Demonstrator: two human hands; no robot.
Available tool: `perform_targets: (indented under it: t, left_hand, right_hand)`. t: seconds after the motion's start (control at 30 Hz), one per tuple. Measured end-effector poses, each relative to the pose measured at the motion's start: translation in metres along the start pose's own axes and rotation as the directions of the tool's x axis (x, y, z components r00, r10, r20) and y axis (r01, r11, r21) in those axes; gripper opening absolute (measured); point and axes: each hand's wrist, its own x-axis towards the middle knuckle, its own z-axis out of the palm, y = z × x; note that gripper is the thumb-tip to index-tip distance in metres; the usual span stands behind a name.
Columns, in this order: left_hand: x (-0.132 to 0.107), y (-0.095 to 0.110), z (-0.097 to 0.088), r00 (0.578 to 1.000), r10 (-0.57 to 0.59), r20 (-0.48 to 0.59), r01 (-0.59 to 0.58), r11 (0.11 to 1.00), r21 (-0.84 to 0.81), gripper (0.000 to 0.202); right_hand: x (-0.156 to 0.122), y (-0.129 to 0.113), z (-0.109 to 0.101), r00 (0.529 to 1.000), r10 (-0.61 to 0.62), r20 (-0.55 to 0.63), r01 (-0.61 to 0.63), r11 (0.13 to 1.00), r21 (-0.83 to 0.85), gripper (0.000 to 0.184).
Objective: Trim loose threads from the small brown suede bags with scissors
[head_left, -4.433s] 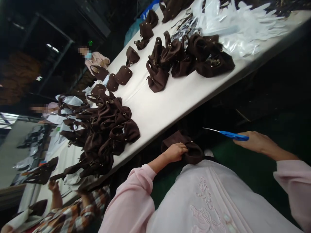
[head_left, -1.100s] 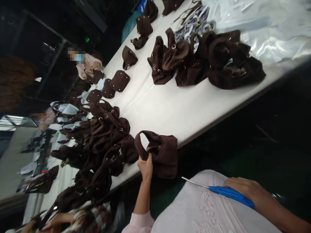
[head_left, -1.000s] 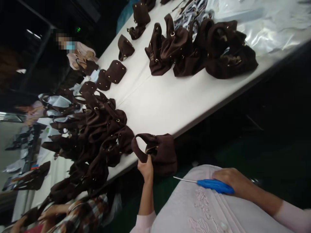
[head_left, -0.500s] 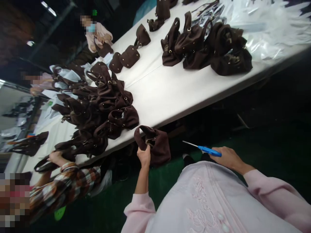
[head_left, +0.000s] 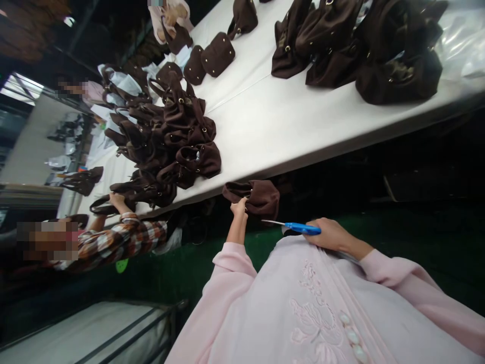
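Note:
My left hand [head_left: 240, 207] is closed on the rim of a small dark brown suede bag [head_left: 257, 196], held just below the front edge of the white table [head_left: 273, 131]. My right hand [head_left: 329, 234] is closed round blue-handled scissors [head_left: 294, 227], their blades pointing left toward the bag and close to it. Both hands hover over my lap, in front of my pink embroidered top.
A heap of the same brown bags [head_left: 166, 136] lies on the table's left part and another group [head_left: 359, 50] at the far right. A person in a plaid sleeve [head_left: 125, 237] sits at my left, a hand on a bag. Other people work farther along.
The bag has gone from resting on the table edge to hanging below it in my left hand. My right hand with the scissors has moved left, closer to the bag.

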Motion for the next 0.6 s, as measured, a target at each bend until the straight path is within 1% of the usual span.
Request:
perform_targets:
  t: [0.07,0.1,0.13,0.17,0.2,0.23,0.27,0.3,0.33,0.37,0.4,0.43,0.47,0.5,0.53,0.57,0.6]
  left_hand:
    - [-0.014,0.005,-0.008,0.993,0.117,0.034,-0.118,0.993,0.012,0.028]
    - [-0.023,0.008,-0.015,0.979,0.193,0.065,-0.195,0.981,0.021,0.031]
    - [-0.033,0.011,-0.023,0.955,0.276,0.111,-0.281,0.959,0.029,0.031]
    - [-0.042,0.015,-0.032,0.919,0.354,0.171,-0.365,0.930,0.035,0.029]
    - [-0.052,0.019,-0.042,0.877,0.415,0.242,-0.434,0.900,0.030,0.023]
    - [-0.060,0.023,-0.051,0.798,0.488,0.353,-0.531,0.847,0.031,0.013]
    - [-0.068,0.027,-0.059,0.670,0.555,0.493,-0.648,0.761,0.024,0.003]
    - [-0.074,0.031,-0.065,0.502,0.589,0.633,-0.756,0.655,-0.010,0.007]
    - [-0.079,0.036,-0.068,0.293,0.589,0.753,-0.858,0.510,-0.065,0.014]
    - [-0.082,0.041,-0.069,0.079,0.548,0.833,-0.928,0.345,-0.139,0.020]
    - [-0.084,0.045,-0.067,-0.104,0.480,0.871,-0.958,0.186,-0.217,0.024]
    - [-0.085,0.049,-0.063,-0.231,0.412,0.881,-0.958,0.059,-0.279,0.026]
    - [-0.086,0.053,-0.058,-0.302,0.370,0.879,-0.949,-0.024,-0.316,0.028]
    - [-0.086,0.057,-0.052,-0.360,0.325,0.875,-0.933,-0.100,-0.347,0.029]
    - [-0.087,0.060,-0.046,-0.397,0.293,0.870,-0.918,-0.149,-0.369,0.030]
    - [-0.088,0.063,-0.041,-0.416,0.282,0.865,-0.909,-0.170,-0.382,0.030]
    - [-0.089,0.067,-0.037,-0.436,0.270,0.858,-0.898,-0.198,-0.394,0.030]
  right_hand:
    - [-0.017,0.042,-0.017,0.993,0.108,-0.048,-0.103,0.991,0.088,0.030]
    - [-0.026,0.066,-0.026,0.981,0.181,-0.076,-0.174,0.981,0.089,0.033]
    - [-0.034,0.091,-0.034,0.964,0.241,-0.113,-0.233,0.969,0.078,0.034]
    - [-0.041,0.113,-0.042,0.948,0.283,-0.143,-0.275,0.959,0.073,0.035]
    - [-0.046,0.131,-0.049,0.928,0.332,-0.170,-0.324,0.943,0.072,0.035]
    - [-0.049,0.145,-0.054,0.916,0.361,-0.177,-0.353,0.933,0.077,0.036]
    - [-0.050,0.151,-0.059,0.912,0.374,-0.171,-0.364,0.927,0.085,0.036]
    - [-0.048,0.151,-0.062,0.918,0.368,-0.150,-0.357,0.929,0.096,0.038]
    - [-0.044,0.144,-0.064,0.932,0.340,-0.124,-0.328,0.939,0.104,0.040]
    - [-0.038,0.131,-0.065,0.950,0.292,-0.108,-0.281,0.954,0.105,0.041]
    - [-0.030,0.114,-0.065,0.968,0.231,-0.097,-0.221,0.970,0.102,0.042]
    - [-0.023,0.095,-0.065,0.979,0.171,-0.111,-0.163,0.983,0.079,0.040]
    - [-0.015,0.076,-0.064,0.986,0.100,-0.132,-0.094,0.994,0.048,0.036]
    - [-0.007,0.059,-0.063,0.991,0.043,-0.128,-0.041,0.999,0.018,0.030]
    - [-0.001,0.045,-0.063,0.993,-0.008,-0.116,0.008,1.000,0.003,0.026]
    - [0.005,0.034,-0.063,0.994,-0.038,-0.102,0.037,0.999,-0.006,0.024]
    - [0.009,0.028,-0.063,0.995,-0.041,-0.090,0.039,0.999,-0.016,0.023]
